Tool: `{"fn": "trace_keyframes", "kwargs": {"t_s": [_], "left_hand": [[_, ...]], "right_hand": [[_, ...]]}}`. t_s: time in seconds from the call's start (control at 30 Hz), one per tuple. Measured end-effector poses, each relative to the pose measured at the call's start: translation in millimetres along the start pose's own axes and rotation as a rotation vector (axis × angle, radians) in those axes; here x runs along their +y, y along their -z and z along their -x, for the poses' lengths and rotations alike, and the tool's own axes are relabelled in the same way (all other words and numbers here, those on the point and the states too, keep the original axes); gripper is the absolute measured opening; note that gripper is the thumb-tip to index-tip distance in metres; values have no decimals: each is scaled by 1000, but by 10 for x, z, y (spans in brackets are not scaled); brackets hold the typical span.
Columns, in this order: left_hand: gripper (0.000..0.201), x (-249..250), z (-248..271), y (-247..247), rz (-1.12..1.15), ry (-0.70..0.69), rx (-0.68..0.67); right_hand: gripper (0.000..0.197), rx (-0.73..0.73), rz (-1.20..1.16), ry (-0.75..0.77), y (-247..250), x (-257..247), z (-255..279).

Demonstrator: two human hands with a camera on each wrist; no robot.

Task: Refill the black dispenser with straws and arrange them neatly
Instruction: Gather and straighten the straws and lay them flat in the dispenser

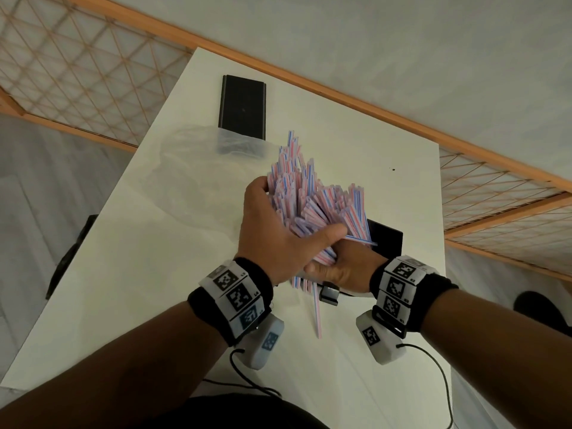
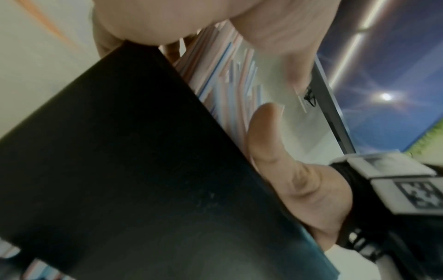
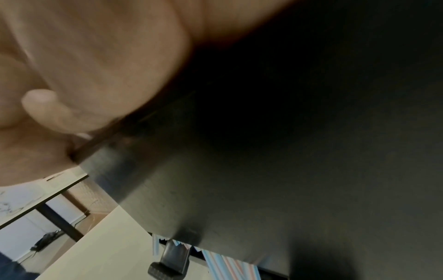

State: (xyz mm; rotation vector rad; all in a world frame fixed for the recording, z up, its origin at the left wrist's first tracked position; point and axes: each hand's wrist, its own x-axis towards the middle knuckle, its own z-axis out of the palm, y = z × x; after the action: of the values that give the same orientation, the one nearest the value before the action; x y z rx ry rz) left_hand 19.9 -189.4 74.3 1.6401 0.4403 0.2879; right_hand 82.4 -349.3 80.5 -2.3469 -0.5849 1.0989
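Note:
A thick bundle of red, white and blue striped straws [image 1: 309, 193] stands fanned out above the black dispenser [image 1: 387, 239]. My left hand [image 1: 278, 224] wraps round the bundle's left side, with the thumb across its front. My right hand [image 1: 334, 267] grips the bundle's lower end at the dispenser's rim; its fingers are hidden in the head view. The left wrist view shows the dispenser's wall [image 2: 120, 151], the straws [image 2: 227, 85] and my right thumb [image 2: 268, 132] against them. The right wrist view is filled by the dispenser's face [image 3: 287, 151], with straw ends [image 3: 227, 265] at its foot.
The flat black lid [image 1: 243, 106] lies at the back of the white table [image 1: 123, 274], partly under a crumpled clear plastic bag [image 1: 192, 168]. One loose straw [image 1: 316, 311] lies in front of the dispenser, beside its small black knob [image 1: 329, 292]. Cables trail near the table's front edge.

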Motion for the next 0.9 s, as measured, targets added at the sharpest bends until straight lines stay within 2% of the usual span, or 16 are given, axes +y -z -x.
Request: {"fn": "trace_keyframes", "kwargs": {"t_s": [0.07, 0.1, 0.2, 0.23, 0.3, 0.33, 0.47, 0.53, 0.67, 0.8, 0.9], "left_hand": [[98, -35, -23, -5, -95, -5, 3], [98, -61, -45, 0, -112, 8, 19], [103, -138, -89, 27, -119, 49, 56], [104, -163, -87, 27, -117, 51, 61], [98, -188, -72, 9, -109, 46, 70], [93, -194, -59, -1, -102, 43, 71], [76, -156, -20, 1, 0, 54, 47], [74, -155, -2, 7, 94, 61, 39], [93, -150, 25, 10, 187, 51, 48], [79, -89, 40, 10, 241, 40, 12], [81, -93, 36, 18, 249, 39, 7]], "right_hand": [[54, 4, -50, 14, 1, -26, 20], [52, 15, -65, 28, 2, -12, 24], [73, 68, 2, 56, 47, -45, 112], [70, 94, 42, 59, 75, -60, 149], [33, 141, 104, 31, 131, -55, 216], [28, 149, 131, 10, 136, -49, 232], [54, 144, 241, -73, 111, 42, 252], [53, 106, 248, -75, 79, 86, 247], [51, 28, 288, -103, 61, 51, 183], [59, -55, 318, -171, 53, 9, 89], [48, -66, 191, -170, 41, -18, 29]]}}
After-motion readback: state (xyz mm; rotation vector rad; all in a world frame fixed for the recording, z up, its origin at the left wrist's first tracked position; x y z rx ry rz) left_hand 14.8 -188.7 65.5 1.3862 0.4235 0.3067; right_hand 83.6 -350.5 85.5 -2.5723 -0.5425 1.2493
